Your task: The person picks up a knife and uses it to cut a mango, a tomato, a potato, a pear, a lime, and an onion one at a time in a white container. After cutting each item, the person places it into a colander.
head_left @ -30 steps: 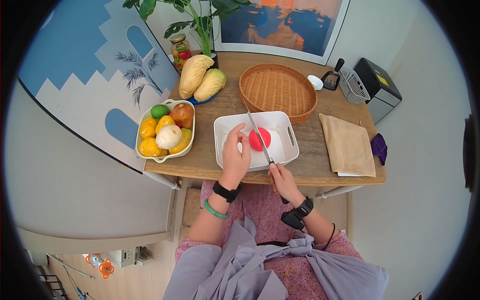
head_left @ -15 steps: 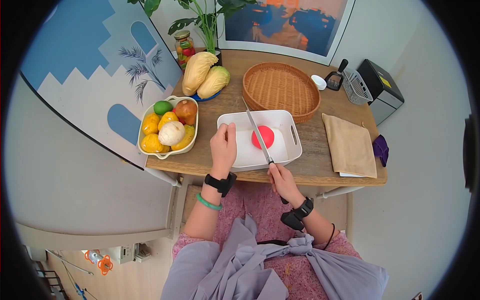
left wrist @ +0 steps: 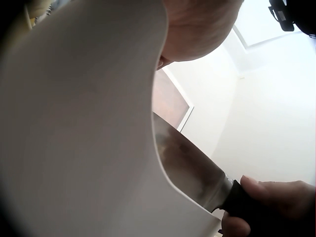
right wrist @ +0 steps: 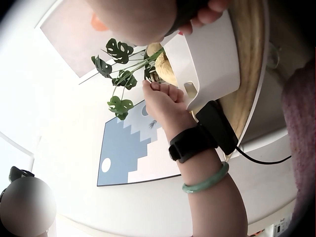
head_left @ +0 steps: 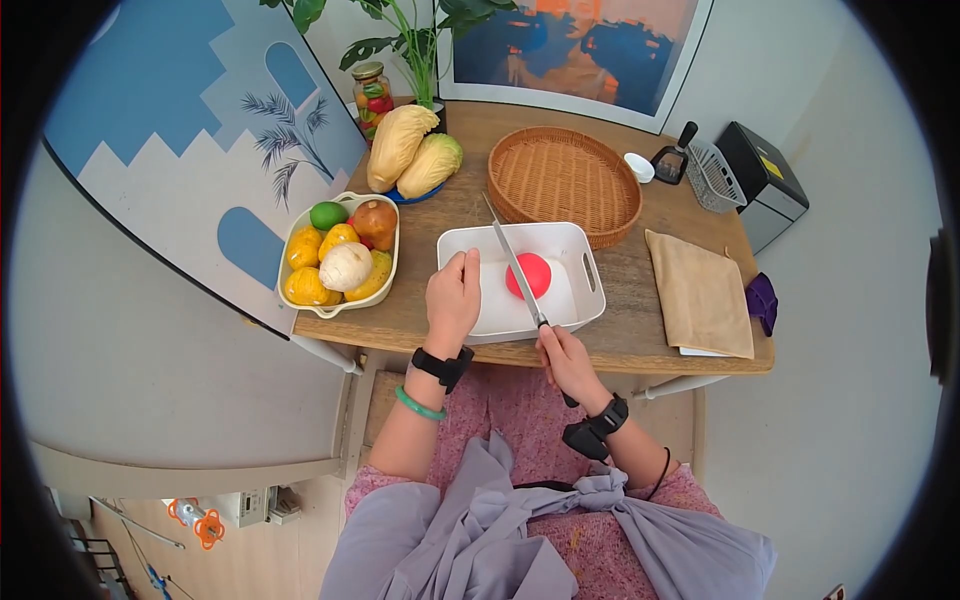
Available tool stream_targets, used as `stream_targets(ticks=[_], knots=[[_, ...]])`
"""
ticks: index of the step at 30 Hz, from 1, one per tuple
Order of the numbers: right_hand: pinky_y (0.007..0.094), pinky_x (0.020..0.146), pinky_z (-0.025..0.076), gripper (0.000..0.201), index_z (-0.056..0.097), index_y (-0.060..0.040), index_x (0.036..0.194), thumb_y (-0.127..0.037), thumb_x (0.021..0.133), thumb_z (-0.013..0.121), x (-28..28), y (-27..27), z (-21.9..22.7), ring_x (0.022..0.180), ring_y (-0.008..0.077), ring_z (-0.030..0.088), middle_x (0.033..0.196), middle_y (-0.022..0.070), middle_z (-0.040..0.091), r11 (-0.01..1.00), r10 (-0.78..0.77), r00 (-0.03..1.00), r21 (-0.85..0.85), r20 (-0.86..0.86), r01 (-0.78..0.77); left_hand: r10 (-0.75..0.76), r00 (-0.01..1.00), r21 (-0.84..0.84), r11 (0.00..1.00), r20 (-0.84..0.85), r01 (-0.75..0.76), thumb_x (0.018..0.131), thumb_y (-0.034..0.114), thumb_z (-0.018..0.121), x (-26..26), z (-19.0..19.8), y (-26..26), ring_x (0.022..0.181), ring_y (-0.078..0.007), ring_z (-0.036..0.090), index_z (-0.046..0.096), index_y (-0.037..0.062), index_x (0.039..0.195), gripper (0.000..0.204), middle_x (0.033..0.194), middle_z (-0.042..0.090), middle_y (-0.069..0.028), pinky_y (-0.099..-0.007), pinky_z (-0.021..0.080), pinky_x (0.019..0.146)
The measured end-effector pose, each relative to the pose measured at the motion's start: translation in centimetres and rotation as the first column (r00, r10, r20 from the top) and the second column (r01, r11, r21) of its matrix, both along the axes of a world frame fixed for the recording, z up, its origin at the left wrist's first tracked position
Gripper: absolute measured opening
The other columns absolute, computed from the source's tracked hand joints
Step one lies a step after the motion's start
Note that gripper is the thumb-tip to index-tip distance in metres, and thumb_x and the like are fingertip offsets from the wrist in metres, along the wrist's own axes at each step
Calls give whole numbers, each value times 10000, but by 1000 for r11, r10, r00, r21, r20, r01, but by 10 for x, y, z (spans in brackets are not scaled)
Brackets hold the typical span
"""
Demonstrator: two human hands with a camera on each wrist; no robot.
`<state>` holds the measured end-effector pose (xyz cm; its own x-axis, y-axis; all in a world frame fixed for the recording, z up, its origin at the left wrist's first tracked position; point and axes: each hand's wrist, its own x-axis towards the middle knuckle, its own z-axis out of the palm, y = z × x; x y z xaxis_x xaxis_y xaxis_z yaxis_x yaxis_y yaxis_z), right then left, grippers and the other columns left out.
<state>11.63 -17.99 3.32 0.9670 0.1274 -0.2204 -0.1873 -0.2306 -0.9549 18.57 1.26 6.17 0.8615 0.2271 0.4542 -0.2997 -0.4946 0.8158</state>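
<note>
In the head view my right hand grips the black handle of a long knife, whose blade slants up and left across a white plastic bin. Under the blade, on the bin's floor, lies a smooth round red object. My left hand holds the bin's left side, with its thumb along the rim and its fingers curled. The left wrist view shows the bin's wall close up, with the knife blade behind it. Part of the red object is hidden by the blade.
Left of the bin stands a cream basket of fruit and vegetables. Behind are two cabbages on a blue plate, a jar and a plant. A round wicker tray sits behind the bin; a tan cloth lies to the right.
My left hand has moved left from over the bin, beside the red object, to the bin's left side and curled its fingers there. The knife and right hand have hardly moved.
</note>
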Motion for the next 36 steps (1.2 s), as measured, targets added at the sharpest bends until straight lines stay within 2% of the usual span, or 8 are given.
stream_targets(ticks=[8,11,13,17,19,22,29,36], knots=[[276,426,391,428,558,1,851,-394,991,472,0,-2,0,447,107,473,610,36,509,1000,26,1000,-8,-13,-26,2,1000,-43,999,17,-1,995,260,472,0,0,0,505,-376,492,504,-7,698,402,570,481,-212,-425,366,491],[235,366,356,403,525,-49,846,-400,1011,417,1,-1,-2,401,77,427,605,-5,459,998,55,998,-23,17,-55,4,1000,-40,999,20,-3,996,257,473,-1,1,-1,502,-375,488,504,-8,696,401,567,479,-211,-423,364,488],[278,436,395,430,565,6,854,-390,992,471,0,-2,2,460,108,475,611,35,511,1000,23,1000,-20,-11,-24,4,1000,-36,999,19,-3,995,257,474,-2,2,0,502,-375,488,503,-8,695,402,568,479,-212,-422,363,487],[277,438,393,426,566,7,856,-386,992,472,-1,-4,-5,461,108,474,606,34,508,1000,-8,1000,-4,16,8,-6,1000,-27,1000,12,6,993,255,478,-2,2,-1,505,-380,491,503,-6,692,400,568,483,-212,-425,367,487],[276,439,390,423,564,5,853,-384,993,473,4,-6,-12,462,107,475,603,32,506,999,10,997,-54,81,-6,-6,1000,-27,1000,10,7,993,254,479,-1,1,-1,506,-382,493,503,-6,691,399,571,485,-213,-425,368,487],[274,439,387,421,561,2,842,-381,994,475,-2,-5,-5,462,105,470,600,30,502,999,-25,999,31,35,24,6,1000,-1,1000,6,-6,991,254,481,-1,1,0,515,-389,498,502,-3,688,398,576,491,-215,-428,369,488],[272,436,383,415,555,-6,824,-374,998,470,0,-5,-2,456,100,457,591,18,489,1000,-27,1000,-3,-4,27,11,1000,23,1000,-7,-11,988,258,484,-1,-1,0,534,-402,510,505,0,692,393,579,501,-217,-440,375,496],[263,424,379,412,557,-5,830,-369,1000,466,0,-8,-2,447,90,451,584,11,484,998,-41,999,46,6,40,5,1000,32,999,-21,-4,986,257,486,-1,0,0,546,-413,514,500,-2,694,391,588,502,-223,-447,378,501]])
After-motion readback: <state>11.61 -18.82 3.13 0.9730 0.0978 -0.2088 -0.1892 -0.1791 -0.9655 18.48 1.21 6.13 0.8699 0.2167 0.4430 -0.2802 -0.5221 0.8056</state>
